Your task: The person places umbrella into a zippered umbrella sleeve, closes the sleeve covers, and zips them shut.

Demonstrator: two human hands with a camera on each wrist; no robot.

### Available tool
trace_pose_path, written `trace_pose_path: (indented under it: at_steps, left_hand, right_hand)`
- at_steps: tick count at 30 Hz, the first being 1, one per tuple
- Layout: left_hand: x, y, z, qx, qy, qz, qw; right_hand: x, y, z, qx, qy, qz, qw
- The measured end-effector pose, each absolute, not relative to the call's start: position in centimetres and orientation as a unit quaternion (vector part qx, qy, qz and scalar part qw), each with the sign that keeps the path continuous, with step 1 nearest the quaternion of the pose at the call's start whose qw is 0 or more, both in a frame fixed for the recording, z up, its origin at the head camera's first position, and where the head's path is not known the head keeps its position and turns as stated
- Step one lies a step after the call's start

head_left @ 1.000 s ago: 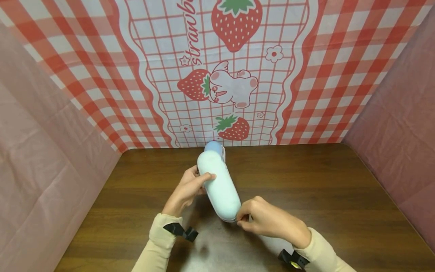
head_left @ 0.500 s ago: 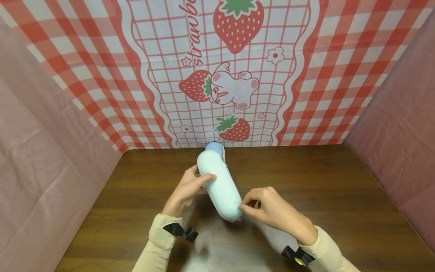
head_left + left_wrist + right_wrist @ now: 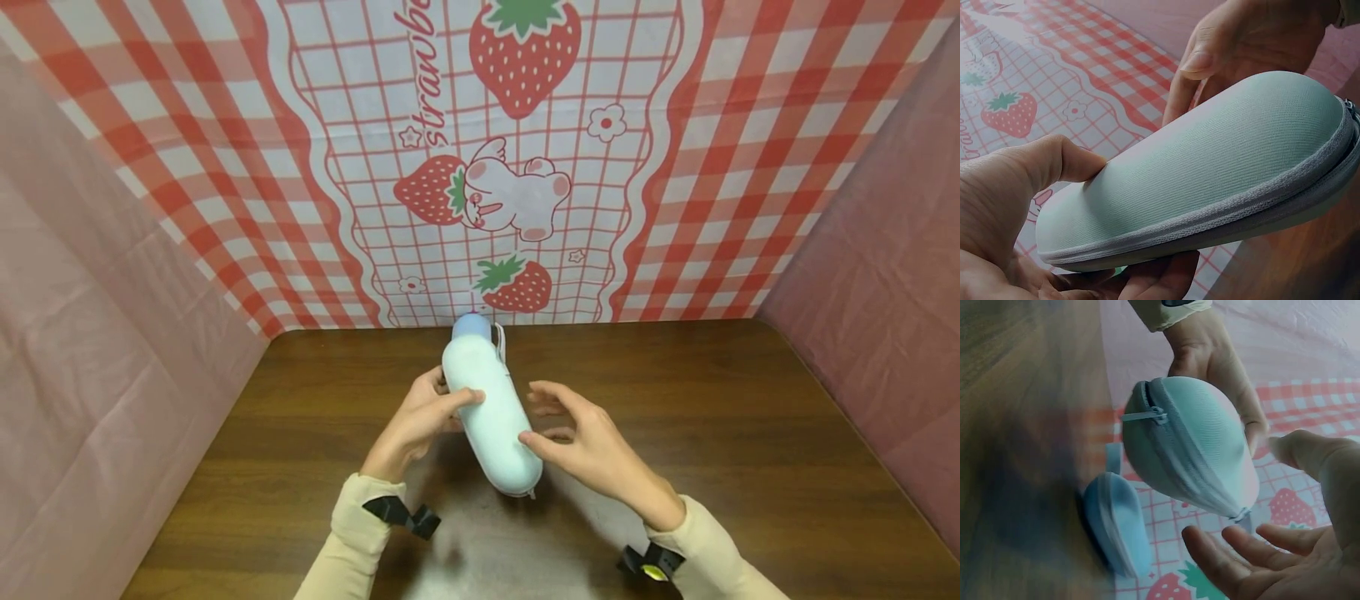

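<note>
A mint-green zippered glasses case (image 3: 491,429) is held up over the table, its near end tilted to the right. My left hand (image 3: 416,421) grips it from the left, thumb on top and fingers underneath. The metal zipper pull (image 3: 1147,415) sits at the near end, where a short stretch of zipper gapes in the right wrist view. Along the seam in the left wrist view the zipper is closed. My right hand (image 3: 596,450) is beside the case's right side, fingers spread and holding nothing. In the head view its thumb overlaps the case.
Behind the green case, a light-blue zippered case (image 3: 1124,519) rests on the brown wooden table (image 3: 675,383), close to the back wall. A strawberry-patterned cloth (image 3: 517,192) covers that wall. Pink cloth (image 3: 885,275) lines both sides.
My right hand has come off the zipper end, opened its fingers and moved up along the case's right side. The left hand keeps its grip, and the case has shifted slightly right.
</note>
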State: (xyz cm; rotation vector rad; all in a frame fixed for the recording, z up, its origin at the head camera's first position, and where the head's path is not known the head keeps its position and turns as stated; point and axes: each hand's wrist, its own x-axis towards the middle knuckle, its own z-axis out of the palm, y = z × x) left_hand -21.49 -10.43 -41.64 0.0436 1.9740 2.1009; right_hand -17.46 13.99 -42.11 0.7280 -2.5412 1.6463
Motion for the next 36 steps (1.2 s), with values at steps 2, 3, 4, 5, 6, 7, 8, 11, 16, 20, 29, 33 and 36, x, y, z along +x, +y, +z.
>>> trace_pose_path:
  at_steps: [2,3,4,5,6,7,8,11,16,20,29,33,36]
  left_hand:
    - [-21.5,-10.4,-41.6,0.016,0.677,0.724,0.13]
    - [-21.5,-10.4,-41.6,0.016,0.677,0.724,0.131]
    - [-21.5,-10.4,-41.6,0.016,0.677,0.724,0.131]
    - [-21.5,-10.4,-41.6,0.016,0.676,0.724,0.132]
    - [-21.4,-10.4,-41.5,0.018,0.677,0.724,0.132]
    - [-21.4,-10.4,-41.5,0.02,0.677,0.724,0.132]
    - [-21.4,-10.4,-41.5,0.021,0.677,0.723,0.133]
    - [-21.3,-10.4,-41.5,0.024,0.678,0.722,0.137]
    - [-21.3,-10.3,-41.6,0.026,0.679,0.72,0.142]
    - [-21.3,-10.4,-41.6,0.03,0.676,0.722,0.147]
    - [-21.4,-11.2,-41.3,0.058,0.645,0.742,0.172]
    - [-21.4,-12.0,-40.9,0.044,0.657,0.735,0.161]
    - [-21.3,-12.9,-40.6,0.041,0.707,0.691,0.142]
  right_hand:
    - [-17.6,13.9,-42.3,0.224,-0.812,0.539,-0.013]
    - [-17.6,13.9,-42.4,0.22,-0.811,0.541,-0.027]
    - [-17.7,13.9,-42.5,0.218,-0.811,0.541,-0.04]
    - [-17.7,13.9,-42.7,0.219,-0.811,0.54,-0.052]
    - [-17.7,13.9,-42.8,0.22,-0.812,0.536,-0.063]
    - [-17.7,13.9,-42.8,0.223,-0.813,0.532,-0.072]
    - [-17.7,13.9,-42.9,0.226,-0.815,0.527,-0.08]
    - [-17.7,13.8,-43.2,0.235,-0.819,0.514,-0.095]
    - [-17.6,13.5,-43.5,0.233,-0.816,0.516,-0.117]
    - [-17.6,13.4,-43.6,0.234,-0.811,0.521,-0.122]
    - [-17.9,14.0,-43.0,0.221,-0.846,0.477,-0.085]
    - [-18.2,14.5,-42.7,0.208,-0.857,0.467,-0.072]
    - [-18.4,14.8,-42.4,0.202,-0.863,0.458,-0.061]
